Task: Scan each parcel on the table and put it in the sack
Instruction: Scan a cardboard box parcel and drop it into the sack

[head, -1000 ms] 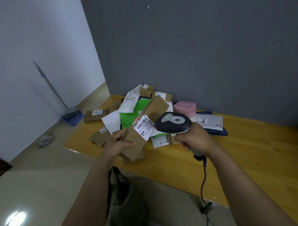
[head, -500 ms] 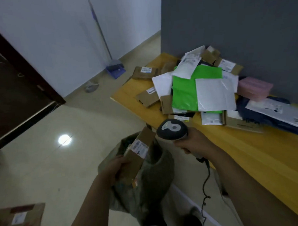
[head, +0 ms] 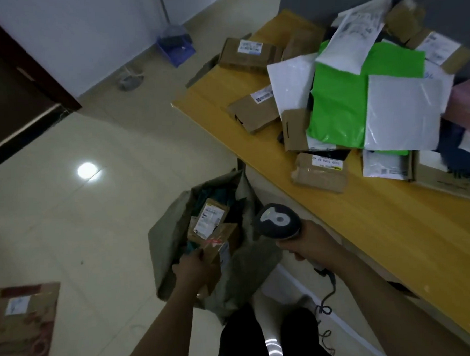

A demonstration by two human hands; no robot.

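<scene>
Left hand: closed on a brown parcel, lowered into the sack's mouth — release apparently not yet made.
Right hand: wrapped around the scanner.
Done: at least one labelled box is seen inside.
Left: many parcels are piled at the desk's far end.

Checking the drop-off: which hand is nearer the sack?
Left. The left hand is at the sack mouth holding a box; the right hand holds the scanner beside it.
</scene>
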